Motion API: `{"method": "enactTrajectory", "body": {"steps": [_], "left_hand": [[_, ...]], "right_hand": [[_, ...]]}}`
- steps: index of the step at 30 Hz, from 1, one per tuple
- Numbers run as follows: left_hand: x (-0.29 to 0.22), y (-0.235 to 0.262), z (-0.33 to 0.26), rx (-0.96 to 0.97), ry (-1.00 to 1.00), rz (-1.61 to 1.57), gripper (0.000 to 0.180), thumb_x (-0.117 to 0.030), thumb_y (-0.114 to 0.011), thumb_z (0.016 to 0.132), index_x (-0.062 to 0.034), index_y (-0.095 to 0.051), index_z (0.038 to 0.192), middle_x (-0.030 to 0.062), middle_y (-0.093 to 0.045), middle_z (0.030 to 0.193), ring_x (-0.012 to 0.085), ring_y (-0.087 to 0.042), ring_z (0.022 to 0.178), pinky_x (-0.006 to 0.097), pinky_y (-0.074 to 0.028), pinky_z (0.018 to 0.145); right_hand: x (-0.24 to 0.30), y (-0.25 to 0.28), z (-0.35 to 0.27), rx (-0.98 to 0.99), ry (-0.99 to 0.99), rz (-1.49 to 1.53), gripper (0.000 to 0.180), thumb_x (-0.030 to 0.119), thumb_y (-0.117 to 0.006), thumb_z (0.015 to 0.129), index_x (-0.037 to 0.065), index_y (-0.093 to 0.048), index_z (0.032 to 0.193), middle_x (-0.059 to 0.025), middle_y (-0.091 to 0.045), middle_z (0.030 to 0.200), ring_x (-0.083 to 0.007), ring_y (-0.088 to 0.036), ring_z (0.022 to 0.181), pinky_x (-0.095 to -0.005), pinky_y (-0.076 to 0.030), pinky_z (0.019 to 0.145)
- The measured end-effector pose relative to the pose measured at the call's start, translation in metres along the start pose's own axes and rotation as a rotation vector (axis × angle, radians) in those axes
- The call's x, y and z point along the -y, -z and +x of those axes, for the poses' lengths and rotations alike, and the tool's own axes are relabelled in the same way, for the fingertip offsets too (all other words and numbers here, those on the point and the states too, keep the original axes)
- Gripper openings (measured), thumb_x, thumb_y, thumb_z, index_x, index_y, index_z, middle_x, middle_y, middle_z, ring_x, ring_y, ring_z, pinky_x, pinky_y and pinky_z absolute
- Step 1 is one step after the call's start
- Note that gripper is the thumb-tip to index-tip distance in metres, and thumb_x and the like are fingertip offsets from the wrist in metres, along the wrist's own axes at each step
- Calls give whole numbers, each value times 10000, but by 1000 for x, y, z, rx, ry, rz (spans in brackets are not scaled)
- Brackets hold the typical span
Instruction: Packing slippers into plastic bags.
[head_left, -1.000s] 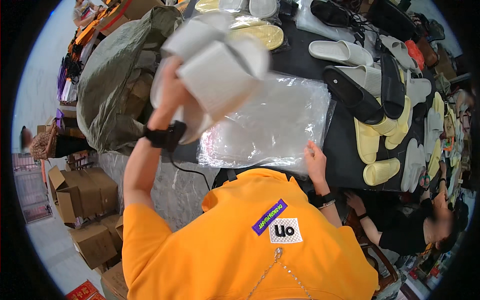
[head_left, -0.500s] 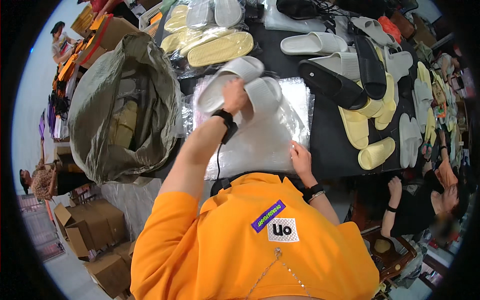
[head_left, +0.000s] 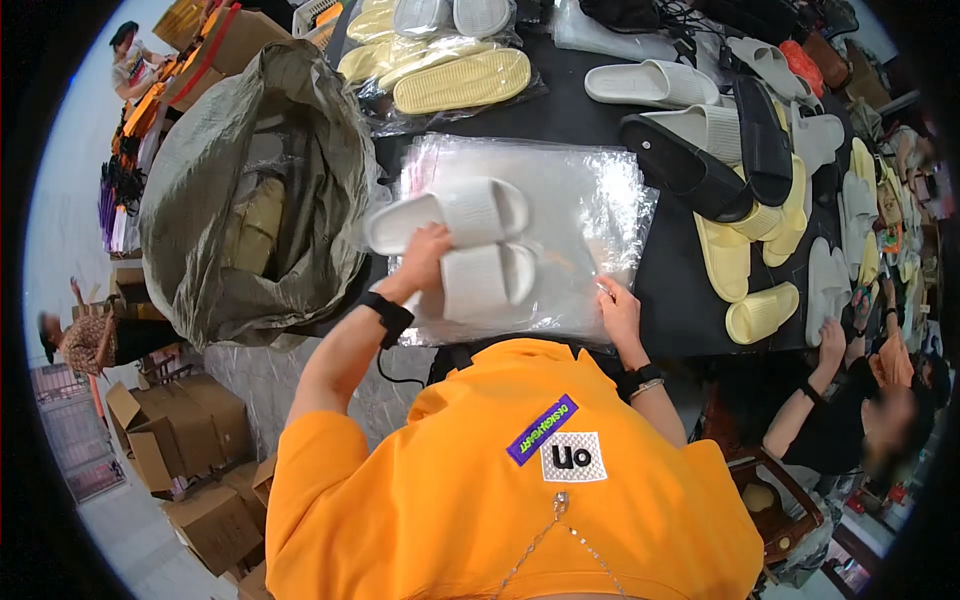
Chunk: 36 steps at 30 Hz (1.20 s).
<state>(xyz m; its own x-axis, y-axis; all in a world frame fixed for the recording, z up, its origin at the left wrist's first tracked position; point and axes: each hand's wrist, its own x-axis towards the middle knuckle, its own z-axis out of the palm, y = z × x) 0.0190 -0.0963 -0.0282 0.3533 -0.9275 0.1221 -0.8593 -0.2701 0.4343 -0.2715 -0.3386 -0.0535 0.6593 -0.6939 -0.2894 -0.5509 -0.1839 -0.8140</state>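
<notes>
A pair of white slide slippers (head_left: 478, 212) lies side by side over a stack of clear plastic bags (head_left: 575, 190), toes pointing right. My left hand (head_left: 425, 258) is closed on the slippers at their heel side, gripping between the two. Whether the slippers are partly inside the top bag cannot be made out through the shiny film. Near the stack's lower right corner, my right hand (head_left: 620, 312) pinches the edge of the clear plastic bag between thumb and fingers.
A large grey-green woven sack (head_left: 180, 220) with wrapped slippers inside stands open at left. Bagged yellow slippers (head_left: 462, 82) lie beyond the stack. Loose black slippers (head_left: 685, 165) and yellow slippers (head_left: 722, 255) pile up at right. A co-worker (head_left: 850, 400) sits right; cardboard boxes (head_left: 190, 430) stand lower left.
My left hand has brought the white slippers nearer to me and laid them flatter over the bags. My right hand keeps its pinch at the bag's corner.
</notes>
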Motion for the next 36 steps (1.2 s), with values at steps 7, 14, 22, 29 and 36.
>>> {"method": "enactTrajectory", "body": {"steps": [7, 14, 22, 29, 36], "left_hand": [[64, 61, -42, -474, 456, 184, 309, -75, -577, 697, -4, -582, 998, 201, -572, 973, 404, -507, 941, 446, -409, 787], [8, 114, -17, -749, 508, -281, 335, -123, -580, 806, 34, -556, 1100, 199, -569, 1106, 364, -524, 1042, 356, -412, 865], [-44, 94, 18, -582, 286, -218, 364, -146, -655, 712, 10, -600, 1037, 220, -587, 1047, 376, -557, 994, 383, -443, 831], [-94, 41, 43, -326, 91, -193, 315, -198, -661, 702, -11, -618, 952, 192, -589, 974, 367, -552, 909, 418, -458, 782], [-110, -33, 58, 67, 164, -79, 220, -52, -553, 702, -35, -547, 921, 148, -560, 957, 351, -514, 944, 435, -435, 793]], "right_hand": [[19, 13, -1, 31, 46, -114, 251, 107, -547, 820, 58, -627, 1053, -155, -638, 789, -266, -630, 701, -339, -479, 665], [49, 26, -15, -125, 62, 215, 200, 85, -541, 872, 13, -627, 1039, -65, -647, 836, -101, -554, 654, -243, -451, 606], [10, 33, -24, -333, -106, 473, 190, 95, -559, 876, 24, -631, 1036, -38, -629, 808, -65, -516, 639, -215, -425, 582], [0, 16, -41, 30, -54, 163, 322, 178, -579, 852, -9, -590, 1113, -162, -651, 1031, -208, -629, 909, -308, -472, 786], [-16, 13, -33, 26, 24, 67, 325, 123, -581, 834, -33, -579, 1119, -104, -650, 986, -111, -579, 773, -243, -460, 700]]}}
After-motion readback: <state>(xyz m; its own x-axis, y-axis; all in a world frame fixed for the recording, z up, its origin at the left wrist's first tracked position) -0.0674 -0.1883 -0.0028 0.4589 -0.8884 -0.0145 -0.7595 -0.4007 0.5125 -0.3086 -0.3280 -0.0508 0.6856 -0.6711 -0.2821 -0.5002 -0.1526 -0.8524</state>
